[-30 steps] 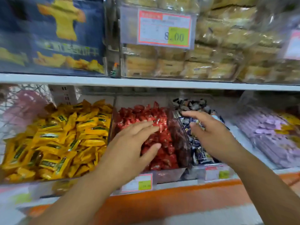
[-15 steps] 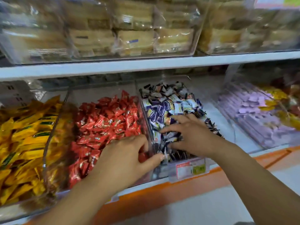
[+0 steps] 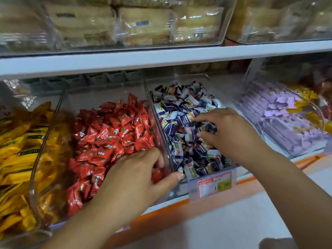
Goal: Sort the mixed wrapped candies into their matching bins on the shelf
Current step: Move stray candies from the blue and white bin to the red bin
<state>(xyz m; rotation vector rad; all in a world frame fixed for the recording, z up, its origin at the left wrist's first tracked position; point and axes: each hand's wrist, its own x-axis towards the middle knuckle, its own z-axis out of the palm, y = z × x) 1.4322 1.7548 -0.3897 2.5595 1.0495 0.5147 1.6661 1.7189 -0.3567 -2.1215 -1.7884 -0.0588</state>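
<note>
**Both hands down in the bins, hunting strays**

Right fingertips are bent into the pile, forefinger and thumb closing on a small clutch of blue-and-white candies. It looks like a pinch, though blur hides exactly which wrapper is caught. The right hand arches over the middle of the blue-and-white bin, wrist clear of the front rim.

Over on the other side, the left fingers curl down among the red candies at the front right corner of the red bin, with the thumb stretched across the clear wall between the two bins. Whether the left hand has a candy, grips the wall or merely braces there, I cannot tell.

My read is that this is the picking step, pulling out whatever does not belong. It is best done by taking one wrapper between fingertips and lifting straight up, because a raking sweep would drag neighbours over that low clear wall and mix the bins again.

On room, the upper shelf hangs over the back of the bins, so the way out is upward and towards the body. The price tag juts from the front edge below the right wrist and could be knocked. The yellow candies lie just beyond the red bin on the left, and the purple candies sit off to the right across a bare strip of shelf.
</note>
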